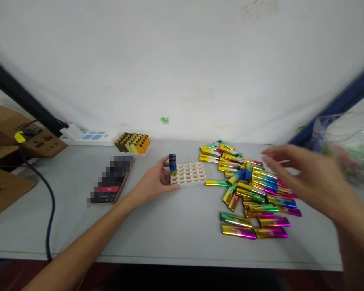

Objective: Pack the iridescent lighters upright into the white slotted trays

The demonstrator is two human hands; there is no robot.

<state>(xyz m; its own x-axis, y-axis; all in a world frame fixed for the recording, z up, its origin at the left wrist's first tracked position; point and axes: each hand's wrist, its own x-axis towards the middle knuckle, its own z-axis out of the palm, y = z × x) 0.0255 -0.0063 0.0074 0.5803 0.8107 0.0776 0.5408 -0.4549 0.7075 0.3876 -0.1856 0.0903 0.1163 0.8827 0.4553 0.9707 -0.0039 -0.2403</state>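
A white tray (pixel 191 173) with rows of slots lies flat on the table. At its left end stand several blue-and-gold lighters (pixel 172 165) with black tops, upright in a short row. My left hand (pixel 153 178) grips the tray's left end, thumb along the front edge and fingers behind the lighters. My right hand (pixel 306 173) hovers above the right side of a loose heap of shiny multicoloured lighters (pixel 255 192). Its fingers reach leftward, slightly apart, and nothing shows between them. The heap lies right of the tray.
A full block of upright lighters (pixel 133 143) stands at the back left. Nearer are a phone (pixel 111 182) and a black cable (pixel 50 202). Along the wall lies a white power strip (pixel 94 137). Cardboard boxes (pixel 12 157) fill the left edge; a clear plastic bag (pixel 346 149) stands right.
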